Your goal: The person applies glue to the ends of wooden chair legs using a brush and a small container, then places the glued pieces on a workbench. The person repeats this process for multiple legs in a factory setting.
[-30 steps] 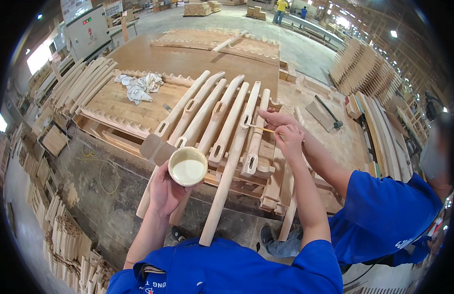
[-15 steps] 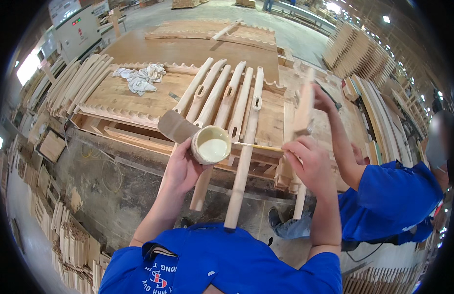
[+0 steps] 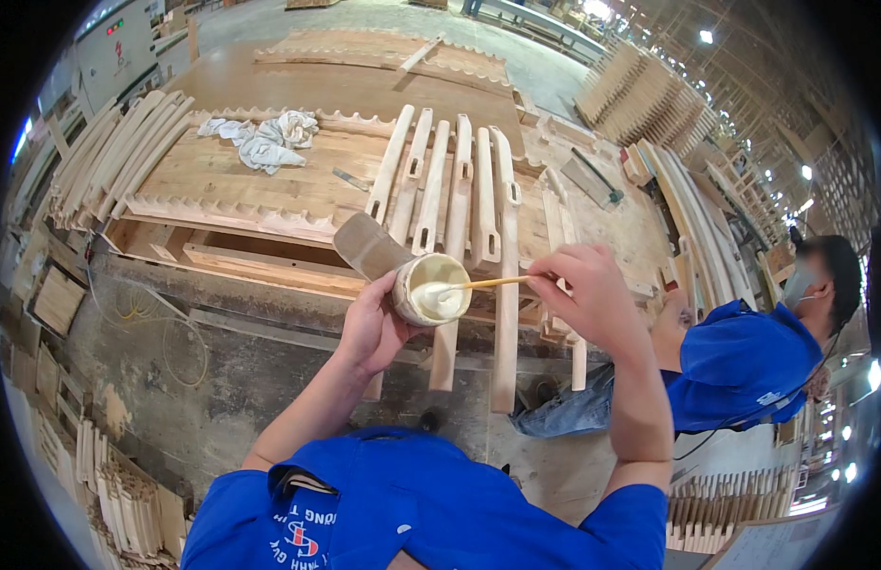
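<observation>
My left hand (image 3: 372, 328) is wrapped round a small round tub (image 3: 409, 302) with thick creamy white paste (image 3: 439, 298) inside. A curved brownish flap (image 3: 366, 245) stands out at the tub's far left side; I cannot tell whether it is joined on. Between the fingertips of my right hand (image 3: 593, 296) is a thin yellowish stick (image 3: 497, 281), its tip dipped in the paste. Just beyond the tub, several pale wooden bars (image 3: 458, 190) with oval slots lie side by side, their near ends jutting past the table edge.
The wooden worktable (image 3: 298, 199) has scalloped rails. On it lie a white rag (image 3: 269, 142), a flat scraper (image 3: 351, 180) and a dark-handled tool (image 3: 597, 176). Curved wooden pieces (image 3: 117, 157) are stacked at the left. A co-worker in a blue shirt (image 3: 745, 366) stands close on my right.
The stick's tip has gone from beside the tub into the paste. In view, the bars sit further right. The co-worker's raised arm and the wooden piece it held have come down.
</observation>
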Demonstrator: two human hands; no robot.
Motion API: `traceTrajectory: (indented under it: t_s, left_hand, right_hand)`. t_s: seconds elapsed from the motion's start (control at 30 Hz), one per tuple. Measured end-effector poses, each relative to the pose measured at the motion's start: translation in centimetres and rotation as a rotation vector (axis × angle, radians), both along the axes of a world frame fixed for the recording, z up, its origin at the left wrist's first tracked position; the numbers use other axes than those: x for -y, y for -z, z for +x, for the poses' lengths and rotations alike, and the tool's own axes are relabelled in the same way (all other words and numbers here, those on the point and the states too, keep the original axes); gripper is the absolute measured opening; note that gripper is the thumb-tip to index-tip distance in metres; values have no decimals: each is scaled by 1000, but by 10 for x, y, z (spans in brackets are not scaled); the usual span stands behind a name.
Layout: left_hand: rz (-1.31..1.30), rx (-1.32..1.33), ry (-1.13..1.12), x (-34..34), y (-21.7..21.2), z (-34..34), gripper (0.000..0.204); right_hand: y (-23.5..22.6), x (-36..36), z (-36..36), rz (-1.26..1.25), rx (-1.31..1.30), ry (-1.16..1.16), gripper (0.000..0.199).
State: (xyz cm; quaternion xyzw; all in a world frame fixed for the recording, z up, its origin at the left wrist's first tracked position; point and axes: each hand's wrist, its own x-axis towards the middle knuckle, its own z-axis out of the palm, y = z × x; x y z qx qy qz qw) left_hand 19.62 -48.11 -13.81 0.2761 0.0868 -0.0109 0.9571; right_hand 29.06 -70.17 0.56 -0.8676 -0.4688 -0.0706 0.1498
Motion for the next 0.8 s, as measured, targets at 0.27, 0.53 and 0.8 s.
traceTrajectory:
  t_s: [0.27,0.53,0.8]
  left_hand:
    - [-63,10,75,-19,-2,-6,44]
    - [-68,-41,127,-12,9,11,46]
    - [-50,-50,115,1,9,31,45]
  right_hand:
    - [78,0,-29,471,-405,187,11]
    - [85,8,-40,346,-681,337,19]
    - [110,40,-3,626,-577,227,13]
